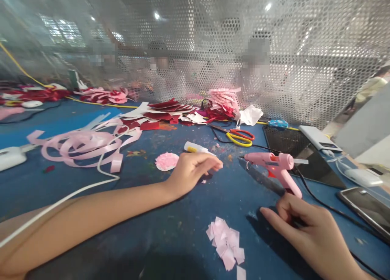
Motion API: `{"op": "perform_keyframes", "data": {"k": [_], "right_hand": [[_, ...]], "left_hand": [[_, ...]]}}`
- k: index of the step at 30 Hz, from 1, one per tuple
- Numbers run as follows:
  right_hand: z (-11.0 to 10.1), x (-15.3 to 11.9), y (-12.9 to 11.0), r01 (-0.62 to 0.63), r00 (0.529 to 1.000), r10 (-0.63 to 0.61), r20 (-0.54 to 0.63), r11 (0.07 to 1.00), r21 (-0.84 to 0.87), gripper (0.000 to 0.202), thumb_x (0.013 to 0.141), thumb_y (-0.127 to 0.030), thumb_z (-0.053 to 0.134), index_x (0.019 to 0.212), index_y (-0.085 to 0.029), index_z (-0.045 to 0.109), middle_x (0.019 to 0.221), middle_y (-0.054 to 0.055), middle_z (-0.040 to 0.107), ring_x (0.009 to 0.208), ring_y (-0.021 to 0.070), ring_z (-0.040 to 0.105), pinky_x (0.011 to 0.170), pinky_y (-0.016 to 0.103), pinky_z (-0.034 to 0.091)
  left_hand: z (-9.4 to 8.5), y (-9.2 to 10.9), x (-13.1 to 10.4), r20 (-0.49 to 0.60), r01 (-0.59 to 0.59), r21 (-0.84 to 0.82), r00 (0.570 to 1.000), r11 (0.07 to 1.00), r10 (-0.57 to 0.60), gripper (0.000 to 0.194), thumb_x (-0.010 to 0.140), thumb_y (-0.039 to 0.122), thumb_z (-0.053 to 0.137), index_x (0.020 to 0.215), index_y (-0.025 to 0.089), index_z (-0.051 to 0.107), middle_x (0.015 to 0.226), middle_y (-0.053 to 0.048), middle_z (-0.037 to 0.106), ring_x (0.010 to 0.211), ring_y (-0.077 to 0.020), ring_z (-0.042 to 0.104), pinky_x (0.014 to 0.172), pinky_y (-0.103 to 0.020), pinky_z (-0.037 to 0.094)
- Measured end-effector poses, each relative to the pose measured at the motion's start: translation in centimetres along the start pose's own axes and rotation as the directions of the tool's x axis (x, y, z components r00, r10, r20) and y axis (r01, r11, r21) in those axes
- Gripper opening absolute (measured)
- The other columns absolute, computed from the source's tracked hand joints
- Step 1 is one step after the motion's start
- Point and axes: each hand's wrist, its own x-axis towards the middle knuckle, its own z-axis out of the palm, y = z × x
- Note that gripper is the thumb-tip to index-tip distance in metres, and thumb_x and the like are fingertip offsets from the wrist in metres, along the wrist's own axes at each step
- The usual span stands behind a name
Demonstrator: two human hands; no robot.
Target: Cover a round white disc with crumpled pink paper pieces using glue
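Observation:
My left hand (190,172) rests over the blue table just right of a round white piece covered with pink bits (167,161). Its fingers are bent together, and what they pinch, if anything, is hidden. Behind it lies a white tube with a yellow label (198,148). On the right, a pink glue gun (276,162) points left, its handle end touching the fingers of my right hand (307,227). The curled fingers of that hand are at the handle's bottom, the thumb apart from it. Between the hands and nearer me is a pile of small pink squares (225,243).
Loops of pink ribbon (79,148) and a white cable (91,184) lie at left. Red and white strips (167,111) line the metal mesh. Scissors (240,137), a dark panel (298,154) and a phone (367,209) are at right.

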Motion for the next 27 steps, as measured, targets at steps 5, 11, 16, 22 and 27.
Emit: {"op": "perform_keyframes", "data": {"k": [5, 11, 16, 22, 27], "right_hand": [[0.2, 0.0, 0.3, 0.014, 1.000, -0.015, -0.011, 1.000, -0.017, 0.042, 0.080, -0.043, 0.059, 0.055, -0.020, 0.036, 0.047, -0.006, 0.038, 0.041, 0.0065, 0.037, 0.038, 0.017, 0.033], [0.2, -0.1, 0.3, 0.042, 0.999, -0.042, -0.004, 0.999, -0.022, 0.041, 0.081, -0.041, 0.059, 0.055, -0.021, 0.035, 0.046, -0.006, 0.037, 0.041, 0.0067, 0.036, 0.038, 0.017, 0.033], [0.2, -0.1, 0.2, 0.048, 0.999, -0.048, 0.004, 0.999, -0.012, 0.040, 0.082, -0.039, 0.058, 0.056, -0.021, 0.035, 0.047, -0.006, 0.038, 0.041, 0.0070, 0.036, 0.040, 0.018, 0.033], [0.0, 0.0, 0.1, 0.055, 0.998, -0.055, 0.034, 0.998, 0.004, 0.038, 0.082, -0.038, 0.059, 0.056, -0.021, 0.036, 0.048, -0.006, 0.039, 0.043, 0.0068, 0.035, 0.041, 0.018, 0.033], [-0.5, 0.0, -0.6, 0.082, 0.996, -0.082, -0.046, 0.997, -0.009, 0.037, 0.081, -0.034, 0.061, 0.055, -0.021, 0.036, 0.045, -0.007, 0.038, 0.039, 0.0058, 0.035, 0.039, 0.020, 0.029]], "left_hand": [[-1.3, -1.3, 0.0, -0.062, 0.069, 0.064, 0.996, 0.996, -0.065, 0.028, 0.094, 0.029, 0.042, 0.103, 0.016, 0.065, 0.097, -0.006, 0.072, 0.092, -0.0143, 0.067, 0.078, -0.025, 0.055], [-1.1, -1.3, 0.1, -0.035, 0.027, 0.138, 0.999, 0.990, -0.023, 0.031, 0.089, 0.012, 0.042, 0.116, 0.018, 0.056, 0.114, -0.006, 0.067, 0.109, -0.0145, 0.061, 0.094, -0.030, 0.049], [-1.0, -1.4, 0.0, -0.052, -0.037, 0.175, 0.998, 0.984, 0.047, 0.027, 0.087, 0.012, 0.048, 0.108, 0.018, 0.063, 0.109, -0.005, 0.070, 0.100, -0.0144, 0.066, 0.089, -0.028, 0.053], [0.0, 0.5, -1.3, 0.364, -0.443, 0.139, 0.855, 0.886, 0.370, 0.022, 0.083, 0.021, 0.060, 0.104, 0.021, 0.069, 0.102, -0.006, 0.072, 0.097, -0.0169, 0.067, 0.090, -0.029, 0.052], [0.7, 2.3, -1.5, 0.640, -0.559, 0.064, 0.658, 0.826, 0.396, 0.020, 0.070, 0.029, 0.075, 0.088, 0.022, 0.072, 0.105, -0.008, 0.070, 0.117, -0.0251, 0.054, 0.100, -0.037, 0.044]]}}
